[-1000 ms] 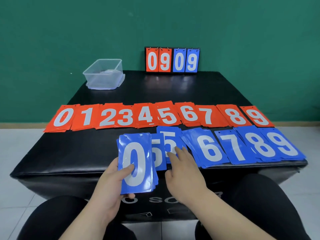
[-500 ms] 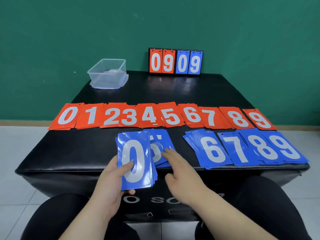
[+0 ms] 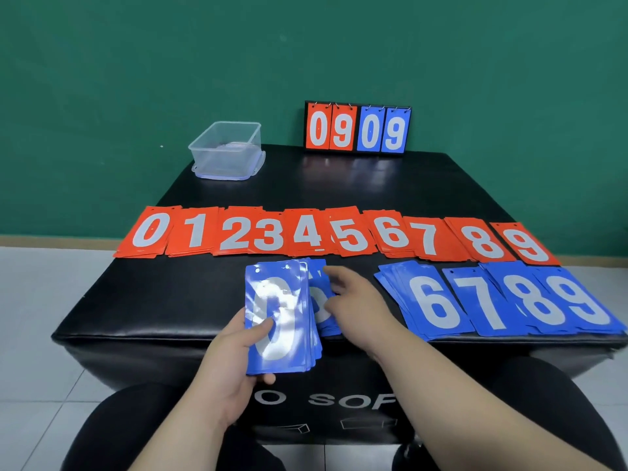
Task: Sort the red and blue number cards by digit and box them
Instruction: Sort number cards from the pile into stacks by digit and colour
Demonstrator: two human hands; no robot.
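Green wall (image 3: 136, 79) behind, pale tiled floor, black padded block (image 3: 153, 300) serving as the work surface; head view only. Far left corner: clear plastic box (image 3: 217, 161), open, nothing legible inside. Far centre: flip scoreboard (image 3: 356, 129) reading 0 9 0 9. Mid-surface: red cards (image 3: 307, 232) laid in a row of overlapping piles, 0 through 9, left to right. Nearer row, right side: blue piles (image 3: 492, 300) showing 6, 7, 8, 9, also overlapping, their front edges at the lip of the block. Left hand (image 3: 231, 362) grips a thick blue stack (image 3: 278, 317), 0 on top, thumb across the face and fingers curled under; the stack is raised and tilted, with glare on it, and its right edge is fanned. Just beside it, partly tucked behind, lies a blue 5 pile (image 3: 323, 317). Right hand (image 3: 360, 307) rests on that pile with fingers stretched out, thumb near its edge, not closed round it as far as I can see. Judgement: blue piles are being gathered in order for boxing. Risks: the glossy, fanned stack could slide out of a one-handed hold; the 5 pile could splay or shed cards over the front lip when drawn in; a stray sleeve or wrist could shunt the neighbouring 6 pile.
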